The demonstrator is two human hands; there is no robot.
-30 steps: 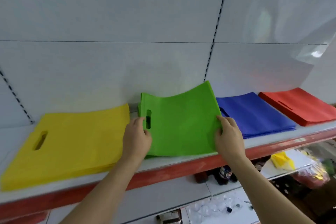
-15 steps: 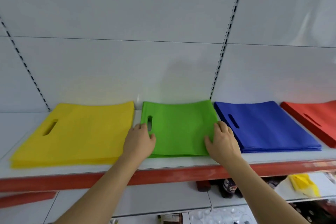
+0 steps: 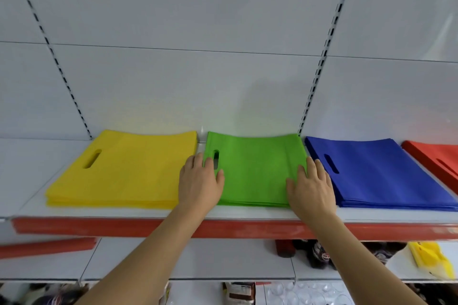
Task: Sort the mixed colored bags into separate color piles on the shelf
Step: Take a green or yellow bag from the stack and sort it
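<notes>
Now the green pile (image 3: 255, 168) lies flat; a second ago its top bag curved up. On the shelf (image 3: 148, 213) sit four piles: yellow pile (image 3: 124, 168) at 9 o'clock, green in the middle, blue pile (image 3: 376, 171) and red pile (image 3: 436, 158) at 3 o'clock. Sorting looks nearly done. Left hand (image 3: 199, 183) and right hand (image 3: 311, 188) press flat, fingers straight, on the green pile's sides.
</notes>
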